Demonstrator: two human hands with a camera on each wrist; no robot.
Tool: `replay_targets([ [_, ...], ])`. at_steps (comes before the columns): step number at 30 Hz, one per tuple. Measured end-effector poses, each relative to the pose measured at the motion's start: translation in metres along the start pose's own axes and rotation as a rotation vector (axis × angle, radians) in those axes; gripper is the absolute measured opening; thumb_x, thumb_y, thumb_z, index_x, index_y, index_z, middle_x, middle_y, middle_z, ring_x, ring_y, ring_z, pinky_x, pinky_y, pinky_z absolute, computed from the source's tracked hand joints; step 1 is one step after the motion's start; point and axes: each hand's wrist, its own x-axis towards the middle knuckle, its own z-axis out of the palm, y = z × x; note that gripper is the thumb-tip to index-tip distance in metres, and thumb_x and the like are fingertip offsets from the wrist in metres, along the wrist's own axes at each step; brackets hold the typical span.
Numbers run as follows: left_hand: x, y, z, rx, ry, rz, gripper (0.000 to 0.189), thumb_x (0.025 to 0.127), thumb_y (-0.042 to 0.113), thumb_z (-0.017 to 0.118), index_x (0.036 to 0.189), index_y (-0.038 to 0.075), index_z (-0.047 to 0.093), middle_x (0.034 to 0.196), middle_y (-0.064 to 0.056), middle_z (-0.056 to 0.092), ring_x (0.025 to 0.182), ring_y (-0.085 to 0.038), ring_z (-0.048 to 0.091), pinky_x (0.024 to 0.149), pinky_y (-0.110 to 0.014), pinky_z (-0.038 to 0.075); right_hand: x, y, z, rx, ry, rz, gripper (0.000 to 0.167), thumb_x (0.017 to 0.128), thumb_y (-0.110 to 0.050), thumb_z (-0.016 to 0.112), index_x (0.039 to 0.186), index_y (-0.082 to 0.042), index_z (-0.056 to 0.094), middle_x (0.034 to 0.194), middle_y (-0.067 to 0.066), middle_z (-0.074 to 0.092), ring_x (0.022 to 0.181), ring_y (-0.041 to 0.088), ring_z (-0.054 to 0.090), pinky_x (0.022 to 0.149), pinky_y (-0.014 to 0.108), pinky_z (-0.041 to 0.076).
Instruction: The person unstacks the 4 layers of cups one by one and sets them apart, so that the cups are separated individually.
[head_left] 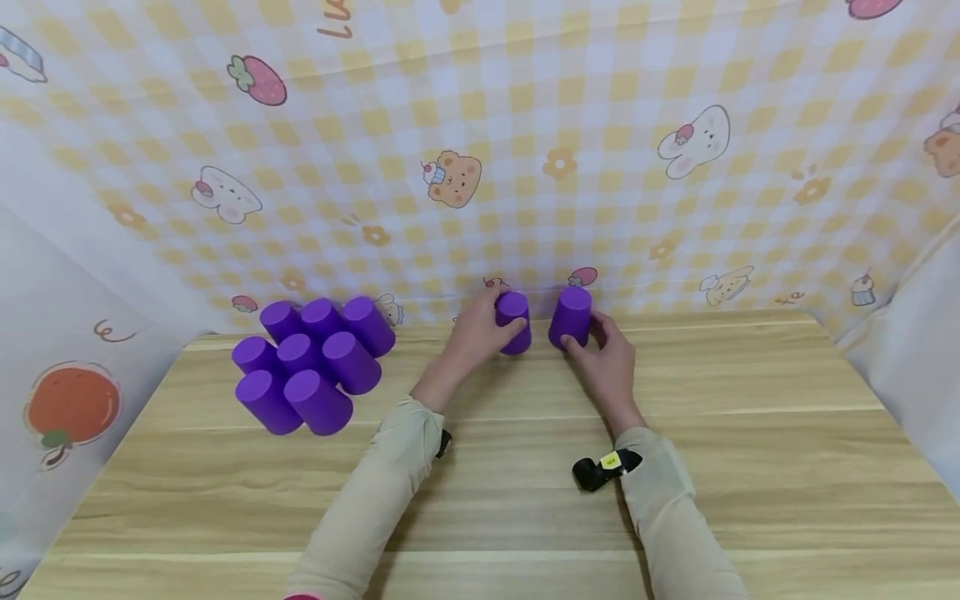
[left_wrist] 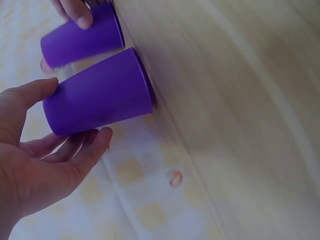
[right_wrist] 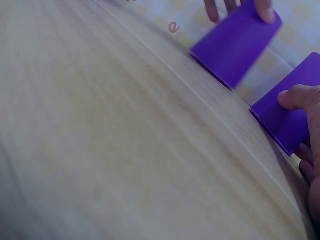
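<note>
Two purple cups stand upside down near the back edge of the table. My left hand grips the left cup near its narrow upper end, thumb on the near side and fingers round the far side. In the left wrist view this cup has its wide rim close to or on the tabletop. Just to the right, my right hand holds the right cup lower down, its thumb on the front in the right wrist view. A small gap separates the two cups.
Several more purple cups stand upside down in a close cluster at the table's left. A yellow checked cloth with cartoon prints hangs right behind the wooden table. Black wrist cameras, one plainly seen, sit on the sleeves.
</note>
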Motion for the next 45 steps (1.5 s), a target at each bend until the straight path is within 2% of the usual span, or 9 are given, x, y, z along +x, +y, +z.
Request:
replay_targets([
  [7,-0.008,-0.020,-0.028,0.057,0.042,-0.046,0.048,0.082,0.016,0.071,0.122,-0.003,0.052,0.114,-0.017,0.058,0.105,-0.031,0.055,0.093,-0.041,0.045,0.000,-0.002,-0.001,-0.010,-0.003,-0.001,0.058,0.079,-0.016,0.074,0.129,0.002,0.049,0.124,0.021,0.054,0.113,0.030,0.054,0.098,0.034,0.042],
  [16,-0.017,-0.027,-0.057,0.192,0.051,-0.041,0.054,0.081,0.014,0.071,0.125,-0.008,0.049,0.120,-0.024,0.055,0.110,-0.035,0.053,0.095,-0.042,0.042,-0.002,-0.001,-0.002,-0.009,0.001,0.004,0.058,0.079,-0.016,0.074,0.129,0.002,0.049,0.124,0.021,0.055,0.113,0.030,0.054,0.098,0.035,0.042],
  [25,-0.021,-0.032,-0.071,0.216,0.001,-0.086,0.056,0.083,0.012,0.069,0.127,-0.010,0.045,0.124,-0.026,0.051,0.114,-0.036,0.049,0.098,-0.043,0.039,-0.002,0.001,0.000,-0.003,0.008,-0.014,0.058,0.079,-0.016,0.074,0.128,0.003,0.050,0.122,0.021,0.056,0.111,0.029,0.055,0.096,0.033,0.044],
  [33,-0.024,-0.038,-0.081,0.235,0.050,-0.063,0.048,0.080,0.013,0.072,0.119,-0.007,0.052,0.114,-0.023,0.057,0.107,-0.036,0.053,0.094,-0.044,0.042,-0.001,0.002,0.001,0.004,0.007,-0.023,0.057,0.079,-0.016,0.074,0.128,0.002,0.050,0.122,0.020,0.056,0.111,0.029,0.055,0.096,0.033,0.044],
  [45,-0.030,-0.049,-0.095,0.260,0.084,-0.087,0.049,0.077,0.014,0.075,0.118,-0.006,0.054,0.111,-0.023,0.060,0.101,-0.037,0.057,0.087,-0.046,0.045,-0.001,0.000,0.000,0.002,0.004,-0.026,0.058,0.079,-0.016,0.074,0.128,0.003,0.049,0.123,0.022,0.055,0.112,0.030,0.055,0.097,0.034,0.043],
])
